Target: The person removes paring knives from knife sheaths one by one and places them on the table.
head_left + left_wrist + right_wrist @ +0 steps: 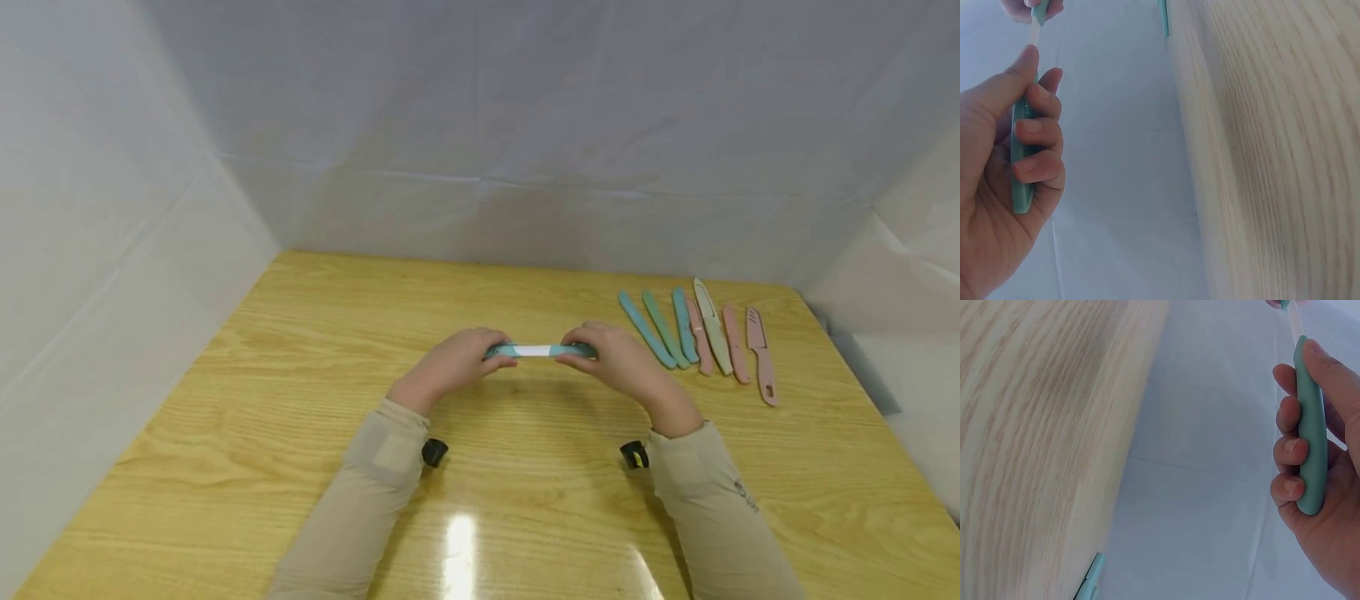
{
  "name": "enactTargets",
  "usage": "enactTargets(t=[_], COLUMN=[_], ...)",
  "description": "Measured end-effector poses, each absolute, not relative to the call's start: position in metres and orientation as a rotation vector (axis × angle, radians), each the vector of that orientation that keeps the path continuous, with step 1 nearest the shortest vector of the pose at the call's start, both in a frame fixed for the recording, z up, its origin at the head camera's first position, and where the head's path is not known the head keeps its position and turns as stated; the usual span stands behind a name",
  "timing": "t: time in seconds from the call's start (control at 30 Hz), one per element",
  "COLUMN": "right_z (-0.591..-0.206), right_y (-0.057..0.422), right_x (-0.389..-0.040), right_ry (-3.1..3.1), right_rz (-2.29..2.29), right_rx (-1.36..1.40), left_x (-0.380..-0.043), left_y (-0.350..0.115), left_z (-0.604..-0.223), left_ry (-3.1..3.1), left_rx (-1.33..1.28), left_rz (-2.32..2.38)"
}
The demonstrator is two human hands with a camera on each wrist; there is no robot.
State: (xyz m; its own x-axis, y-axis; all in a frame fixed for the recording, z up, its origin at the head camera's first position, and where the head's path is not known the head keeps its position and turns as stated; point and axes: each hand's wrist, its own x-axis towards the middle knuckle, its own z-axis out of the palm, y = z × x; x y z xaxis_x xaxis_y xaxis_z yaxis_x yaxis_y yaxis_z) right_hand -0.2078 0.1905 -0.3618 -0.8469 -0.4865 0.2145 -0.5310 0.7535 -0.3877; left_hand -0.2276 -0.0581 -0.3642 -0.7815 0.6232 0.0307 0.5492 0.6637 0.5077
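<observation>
Both hands hold a teal paring knife level above the middle of the table. My right hand (618, 360) wraps its fingers round the smooth teal handle (1313, 431), thumb along the handle near the blade end. My left hand (459, 365) grips the teal sheath (1020, 156), with the fingers curled across it and the thumb near its open end. Between the hands a stretch of white blade (534, 351) shows bare; its other end is hidden in the sheath and the left fingers.
To the right on the wooden table (300, 433) several knives and sheaths lie side by side, among them a green piece (663, 329), a cream knife (712, 325) and a pink knife (762, 357). White sheeting (480, 125) stands behind the table and along its sides.
</observation>
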Motion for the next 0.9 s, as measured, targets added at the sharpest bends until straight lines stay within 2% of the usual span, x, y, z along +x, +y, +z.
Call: enactTargets(t=[0.9], right_z=[-0.3624], right_y=[0.1964], right_x=[-0.2097], right_ry=[-2.869], right_rz=[0.717], right_rx=[0.810], left_x=[-0.2259], left_y=[-0.0594], left_z=[-0.3632], left_ry=[2.749], left_rx=[0.948], left_rz=[0.745])
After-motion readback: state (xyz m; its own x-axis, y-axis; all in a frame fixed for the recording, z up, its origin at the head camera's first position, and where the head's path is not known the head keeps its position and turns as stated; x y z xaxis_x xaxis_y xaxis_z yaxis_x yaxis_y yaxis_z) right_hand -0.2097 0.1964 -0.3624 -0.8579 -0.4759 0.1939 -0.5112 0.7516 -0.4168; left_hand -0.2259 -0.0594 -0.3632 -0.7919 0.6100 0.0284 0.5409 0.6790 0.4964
